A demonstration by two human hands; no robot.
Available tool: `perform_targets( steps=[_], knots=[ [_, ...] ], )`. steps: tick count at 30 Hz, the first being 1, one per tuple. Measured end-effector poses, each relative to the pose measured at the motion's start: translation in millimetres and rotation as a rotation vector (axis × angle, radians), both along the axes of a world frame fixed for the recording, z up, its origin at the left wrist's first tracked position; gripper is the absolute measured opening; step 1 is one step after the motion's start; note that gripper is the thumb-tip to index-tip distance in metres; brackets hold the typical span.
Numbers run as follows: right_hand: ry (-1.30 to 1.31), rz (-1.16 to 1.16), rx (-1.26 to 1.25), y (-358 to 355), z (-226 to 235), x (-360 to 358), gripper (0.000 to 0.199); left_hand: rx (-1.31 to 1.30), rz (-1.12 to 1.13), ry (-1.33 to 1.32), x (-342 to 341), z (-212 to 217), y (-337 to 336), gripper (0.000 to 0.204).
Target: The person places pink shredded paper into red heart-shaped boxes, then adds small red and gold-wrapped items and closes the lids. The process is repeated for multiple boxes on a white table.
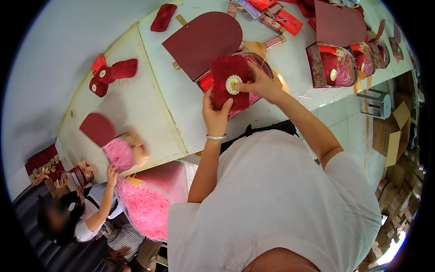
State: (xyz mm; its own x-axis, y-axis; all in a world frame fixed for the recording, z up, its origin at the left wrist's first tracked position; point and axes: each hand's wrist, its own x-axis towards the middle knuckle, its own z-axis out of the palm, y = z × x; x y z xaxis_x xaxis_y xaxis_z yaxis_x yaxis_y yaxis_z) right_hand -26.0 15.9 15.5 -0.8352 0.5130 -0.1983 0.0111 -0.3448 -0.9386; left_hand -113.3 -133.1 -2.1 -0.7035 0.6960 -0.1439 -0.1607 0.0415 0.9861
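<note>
My left hand (215,112) grips the lower edge of a dark red velvet pouch (230,81) held upright over an open gift box (253,68) lined with pink shredded paper. My right hand (259,82) pinches the round pearl-rimmed gold ornament (233,84) on the pouch's front. The box's arched dark red lid (204,43) lies folded back on the white table (136,104).
More open filled boxes (331,65) stand to the right. Red velvet pouches (113,72) and red packets (281,18) lie on the table. At the left, another person's hand (111,172) touches a box with pink shred (120,152); a bag of pink shred (149,204) sits below. Cardboard cartons (389,131) stand at the right.
</note>
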Motion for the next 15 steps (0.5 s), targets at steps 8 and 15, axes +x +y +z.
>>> perform_targets(
  steps=[8,15],
  knots=[
    [-0.314,0.33,0.23,-17.0,-88.0,-12.3,0.077,-0.199,0.037,0.491,-23.1,-37.0,-17.4,0.059],
    [-0.473,0.429,0.554,-11.6,-78.8,-15.9,0.075,-0.421,-0.137,0.49,-29.9,-39.0,-3.8,0.064]
  ],
)
